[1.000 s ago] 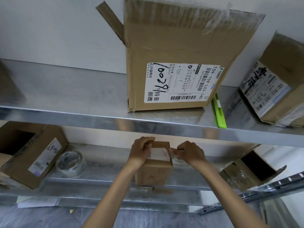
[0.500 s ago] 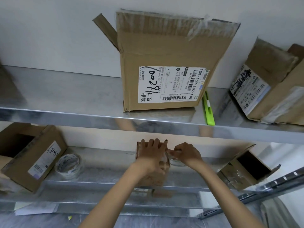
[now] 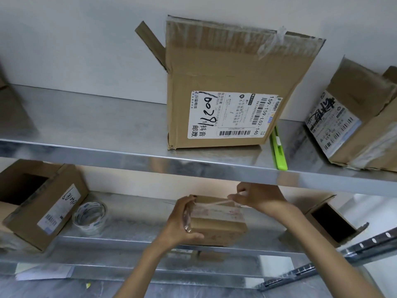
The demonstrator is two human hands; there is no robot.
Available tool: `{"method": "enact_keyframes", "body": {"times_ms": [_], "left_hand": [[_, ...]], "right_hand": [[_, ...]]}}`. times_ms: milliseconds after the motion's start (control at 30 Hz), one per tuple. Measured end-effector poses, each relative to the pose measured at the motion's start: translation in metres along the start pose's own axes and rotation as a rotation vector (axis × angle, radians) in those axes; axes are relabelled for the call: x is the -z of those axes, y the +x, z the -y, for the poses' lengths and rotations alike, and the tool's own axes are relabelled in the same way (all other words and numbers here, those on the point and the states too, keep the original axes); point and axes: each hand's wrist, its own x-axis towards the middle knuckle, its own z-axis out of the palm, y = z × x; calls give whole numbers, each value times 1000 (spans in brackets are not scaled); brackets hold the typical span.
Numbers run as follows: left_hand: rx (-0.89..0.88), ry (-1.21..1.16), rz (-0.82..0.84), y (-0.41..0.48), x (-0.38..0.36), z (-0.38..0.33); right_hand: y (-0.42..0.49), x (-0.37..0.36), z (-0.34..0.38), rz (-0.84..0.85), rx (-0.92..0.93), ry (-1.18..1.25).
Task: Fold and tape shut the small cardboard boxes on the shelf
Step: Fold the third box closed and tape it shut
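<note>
White wall (image 3: 75, 39) behind; the small box (image 3: 217, 224) sits mid lower shelf (image 3: 133, 237), flaps down. Step in hand, I'd say: taping the top seam. My left hand (image 3: 182, 222) wraps the box's left side, thumb at the front, fingers curled over the top edge. My right hand (image 3: 260, 198) pinches the end of a tape strip (image 3: 214, 204) stretched across the lid. Next: lay it flat, press down w/ both hands, then cut free. The tape roll (image 3: 90, 218) lies to the left, well apart.

Soft, even light falls, glare streaks the upper shelf (image 3: 214, 165), frame edges bend, and the lower left seems blurred.
</note>
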Motion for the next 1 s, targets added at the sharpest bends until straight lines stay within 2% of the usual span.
{"method": "enact_keyframes", "body": {"times_ms": [67, 233, 333, 433, 533, 667, 700, 800, 1000], "left_hand": [[26, -12, 1, -7, 4, 9], [95, -46, 5, -14, 9, 16], [127, -57, -6, -21, 9, 25], [140, -44, -18, -23, 8, 30], [124, -32, -23, -22, 7, 31], [120, -12, -33, -19, 10, 33], [120, -10, -31, -18, 10, 33], [116, -8, -26, -17, 11, 34], [108, -24, -12, -16, 11, 35]], "right_hand": [[5, -17, -8, -51, 37, -98], [9, -47, -3, -97, -4, -262], [12, -53, -4, -98, -112, -336], [11, -61, -17, -54, -217, -297], [15, -66, -30, -21, -212, -234], [20, -46, -50, 174, -178, 27], [20, -43, -54, 157, -157, 6], [22, -48, -59, -40, -86, -142], [18, -74, -62, 61, -194, -123]]}}
